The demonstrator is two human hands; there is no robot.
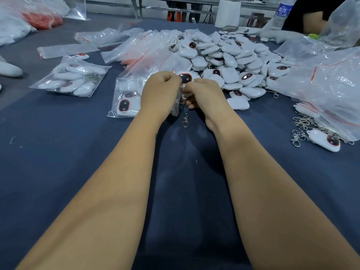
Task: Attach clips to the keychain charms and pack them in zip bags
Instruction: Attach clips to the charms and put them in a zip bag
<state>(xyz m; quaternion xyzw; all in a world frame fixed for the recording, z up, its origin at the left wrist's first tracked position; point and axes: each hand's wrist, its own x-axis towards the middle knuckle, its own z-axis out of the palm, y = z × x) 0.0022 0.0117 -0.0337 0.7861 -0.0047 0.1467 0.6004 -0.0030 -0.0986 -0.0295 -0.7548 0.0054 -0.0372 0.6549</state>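
Our left hand (160,92) and right hand (202,94) both pinch one white charm (185,78), its clip (185,120) dangling above the worktop (78,152).

Glossy white plastic charms (229,61); shiny metal clip (185,120) (matt cloth table (78,152)).

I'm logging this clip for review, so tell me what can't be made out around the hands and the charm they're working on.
Head view only:
- Charm: lower part hidden behind left hand and right hand.
- Whether the clip is joined to the charm: the link is covered by the fingers.
- Small bag at the left hand: clear film, edges and opening unclear.
- Water bottle: top cut off by the frame edge, label too small to read.
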